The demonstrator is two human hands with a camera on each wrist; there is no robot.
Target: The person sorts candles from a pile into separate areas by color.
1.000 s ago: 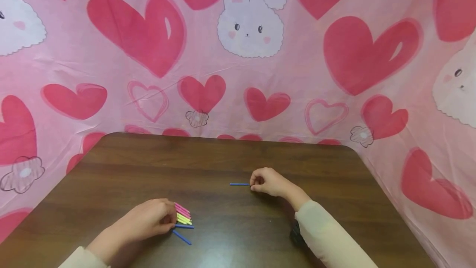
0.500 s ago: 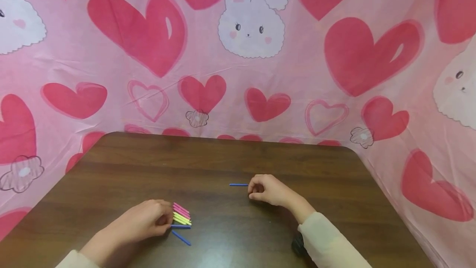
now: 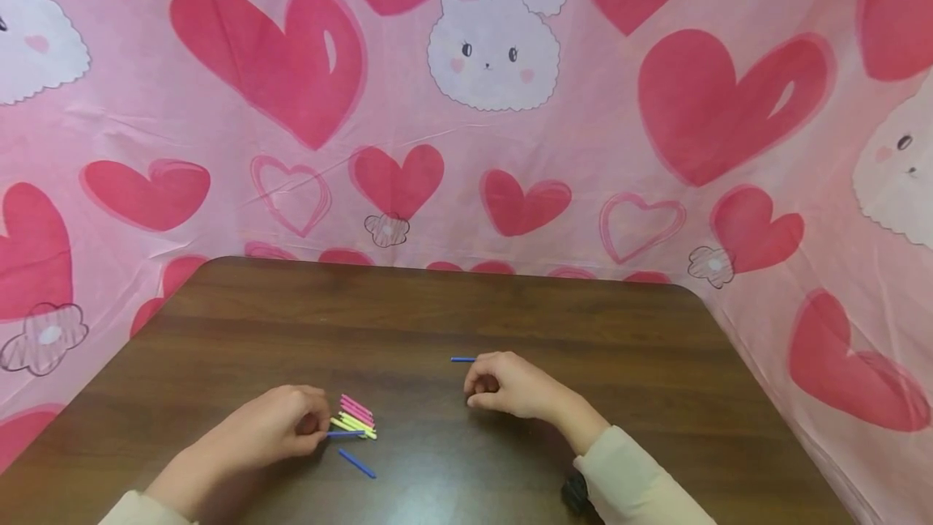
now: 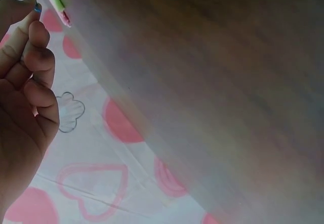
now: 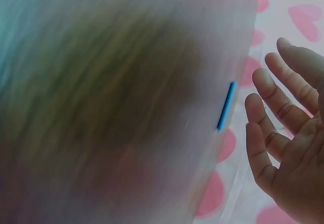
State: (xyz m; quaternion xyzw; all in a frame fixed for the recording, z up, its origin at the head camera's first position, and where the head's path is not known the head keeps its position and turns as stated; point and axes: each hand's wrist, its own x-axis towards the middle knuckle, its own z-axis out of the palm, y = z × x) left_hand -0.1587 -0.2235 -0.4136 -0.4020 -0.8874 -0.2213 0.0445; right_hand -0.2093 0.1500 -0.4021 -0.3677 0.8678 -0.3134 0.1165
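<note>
Dark brown wood-grain tabletop (image 3: 408,306), rounded far corners. Pink cloth backdrop (image 3: 583,152) hangs behind the tabletop and wraps both sides; printed with red hearts, outlined hearts and small flowers. White bunny face (image 3: 492,47) on the cloth, far beyond the right hand (image 3: 506,386). Second bunny face (image 3: 896,160) at right edge.

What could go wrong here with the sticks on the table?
The left hand pinches a blue stick lying against the pink and yellow sticks; pulling it could scatter that pile. The right hand hangs loosely open beside a lone blue stick and could knock it askew. Another loose blue stick might roll.
</note>
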